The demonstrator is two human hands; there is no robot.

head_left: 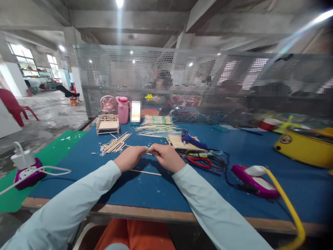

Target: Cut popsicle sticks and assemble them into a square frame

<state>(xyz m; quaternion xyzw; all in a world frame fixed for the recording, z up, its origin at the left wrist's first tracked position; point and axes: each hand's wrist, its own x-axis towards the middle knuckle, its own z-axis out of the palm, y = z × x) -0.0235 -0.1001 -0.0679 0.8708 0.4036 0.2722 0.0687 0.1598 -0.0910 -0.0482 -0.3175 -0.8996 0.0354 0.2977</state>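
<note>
My left hand (pixel 131 158) and my right hand (pixel 168 157) meet fingertip to fingertip above the blue tabletop, both closed in a pinch. What lies between the fingertips is too small to make out. Below them a single thin wooden stick (pixel 146 172) lies on the table. Just behind my left hand is a loose pile of wooden sticks (pixel 117 143). Beyond my right hand, a blue glue gun (pixel 194 140) rests on a flat wooden piece (pixel 175 141). A small wooden bench-like model (pixel 108 125) stands at the back left.
Bagged sticks (pixel 157 121), a pink jug (pixel 123 111) and a lit phone (pixel 135 111) stand along the back before a mesh screen (pixel 117 76). Red-handled pliers (pixel 200 162), cables, purple power strips (pixel 256 181) and a yellow pot (pixel 304 147) are at the right. People sit beyond the mesh.
</note>
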